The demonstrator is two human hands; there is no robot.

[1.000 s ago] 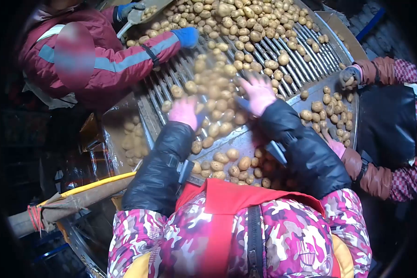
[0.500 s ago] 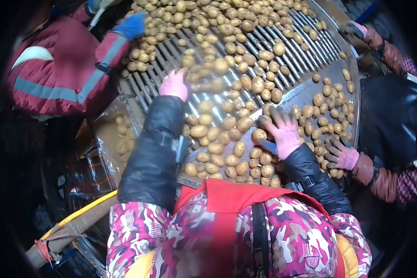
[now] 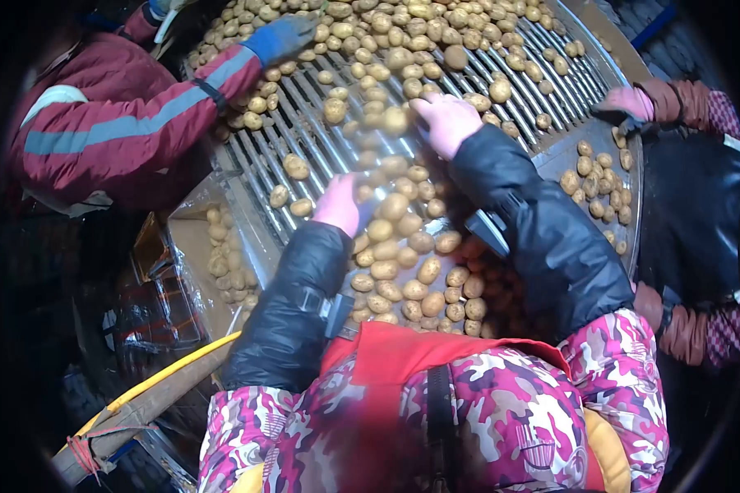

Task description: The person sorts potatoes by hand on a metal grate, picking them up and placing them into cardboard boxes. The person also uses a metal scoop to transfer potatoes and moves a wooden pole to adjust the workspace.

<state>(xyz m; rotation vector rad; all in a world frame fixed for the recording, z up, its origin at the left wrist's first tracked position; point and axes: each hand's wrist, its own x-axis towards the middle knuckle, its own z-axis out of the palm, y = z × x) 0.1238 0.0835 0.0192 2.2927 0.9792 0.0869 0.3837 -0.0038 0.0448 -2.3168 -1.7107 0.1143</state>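
Observation:
My left hand (image 3: 341,204), in a pink glove with dark fingers, lies against the left side of a pile of potatoes (image 3: 388,207). Its fingers are partly hidden and blurred, but look extended beside the potatoes rather than wrapped round one. My right hand (image 3: 448,123), gloved the same way, reaches farther out over the roller grate (image 3: 522,135). Its fingers are apart and bent at the edge of the same potatoes, some of which are smeared by motion. More potatoes (image 3: 419,292) lie on the metal plate near my red collar.
At the left, a person's blue-gloved hand (image 3: 281,39) reaches over the potato heap at the back. Another person's pink-gloved hand (image 3: 625,105) rests at the right edge of the table. A cardboard box (image 3: 197,234) with potatoes stands at the left; a yellow-edged bar (image 3: 152,382) runs below it.
My right hand has moved up and left from the plate onto the grate. My left hand has come down and right. The left person's blue glove has reached farther right. Fewer potatoes lie at the right.

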